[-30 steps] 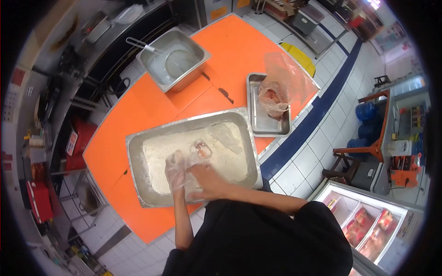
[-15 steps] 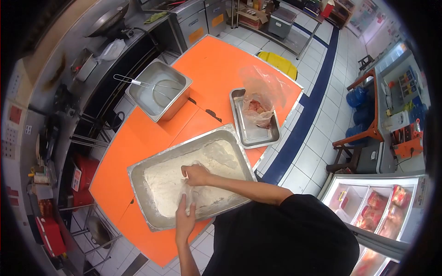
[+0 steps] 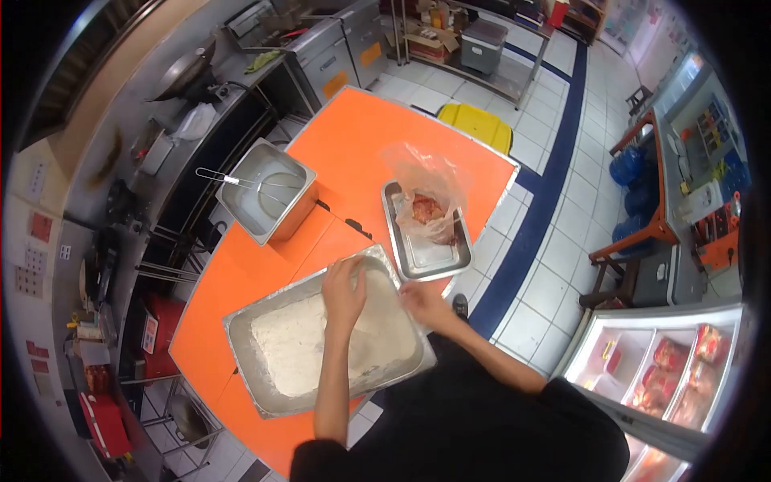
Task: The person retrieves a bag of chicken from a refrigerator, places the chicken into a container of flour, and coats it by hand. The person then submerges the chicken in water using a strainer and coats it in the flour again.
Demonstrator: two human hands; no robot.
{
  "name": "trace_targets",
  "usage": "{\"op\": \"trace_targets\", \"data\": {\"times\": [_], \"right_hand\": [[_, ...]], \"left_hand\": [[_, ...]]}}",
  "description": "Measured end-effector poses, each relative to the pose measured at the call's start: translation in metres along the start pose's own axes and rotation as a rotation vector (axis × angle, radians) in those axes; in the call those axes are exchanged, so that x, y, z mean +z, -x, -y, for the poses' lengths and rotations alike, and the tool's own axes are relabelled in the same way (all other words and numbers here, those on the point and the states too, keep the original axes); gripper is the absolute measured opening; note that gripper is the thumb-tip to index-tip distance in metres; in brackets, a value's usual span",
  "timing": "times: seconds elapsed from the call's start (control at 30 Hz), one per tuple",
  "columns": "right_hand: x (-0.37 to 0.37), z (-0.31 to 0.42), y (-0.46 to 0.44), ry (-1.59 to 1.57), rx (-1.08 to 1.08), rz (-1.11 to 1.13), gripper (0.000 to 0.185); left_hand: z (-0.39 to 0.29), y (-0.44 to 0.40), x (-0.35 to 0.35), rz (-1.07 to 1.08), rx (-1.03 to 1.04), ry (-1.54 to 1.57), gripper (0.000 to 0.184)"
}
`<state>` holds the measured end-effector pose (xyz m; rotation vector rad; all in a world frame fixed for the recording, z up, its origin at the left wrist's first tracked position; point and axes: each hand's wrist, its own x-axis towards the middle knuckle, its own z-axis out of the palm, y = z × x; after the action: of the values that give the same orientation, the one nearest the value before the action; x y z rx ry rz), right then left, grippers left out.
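Note:
A large metal tray (image 3: pixel 243 363) of pale flour (image 3: pixel 291 345) lies across the near side of the orange table. My left hand (image 3: pixel 344 296) is over the middle of this tray, fingers stretched out and holding nothing I can see. At the tray's right rim, my right hand (image 3: pixel 427 307) has its fingers bent closed; what is in them, if anything, I cannot make out. Just beyond that hand, a smaller metal tray (image 3: pixel 426 267) holds a clear plastic bag (image 3: pixel 434 173) with reddish raw meat (image 3: pixel 427 210) in it.
A deep metal pan (image 3: pixel 259 229) with a wire whisk (image 3: pixel 269 189) in it stands at the far left of the orange table (image 3: pixel 345 136). A yellow lid (image 3: pixel 475 127) is past the table's far edge. An open freezer (image 3: pixel 618 321) with packed food is at right.
Both hands have left the middle of the flour. My left hand has moved up and forward over the tray, and my right hand has gone to its right rim. The view has shifted slightly.

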<state>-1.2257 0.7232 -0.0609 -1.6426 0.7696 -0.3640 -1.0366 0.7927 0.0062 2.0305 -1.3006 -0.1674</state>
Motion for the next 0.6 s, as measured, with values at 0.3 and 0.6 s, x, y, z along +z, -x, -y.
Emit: {"op": "trace_targets", "data": {"times": [0.3,0.6], "right_hand": [[-0.121,-0.062,-0.127,0.500,-0.401,-0.609,0.067],[-0.180,-0.072,-0.167,-0.130,-0.283,-0.351,0.028]], "left_hand": [[0.057,-0.144,0.166,0.579,-0.133,0.038,0.040],[-0.007,-0.152,0.169,0.238,-0.301,0.195,0.078]]}}
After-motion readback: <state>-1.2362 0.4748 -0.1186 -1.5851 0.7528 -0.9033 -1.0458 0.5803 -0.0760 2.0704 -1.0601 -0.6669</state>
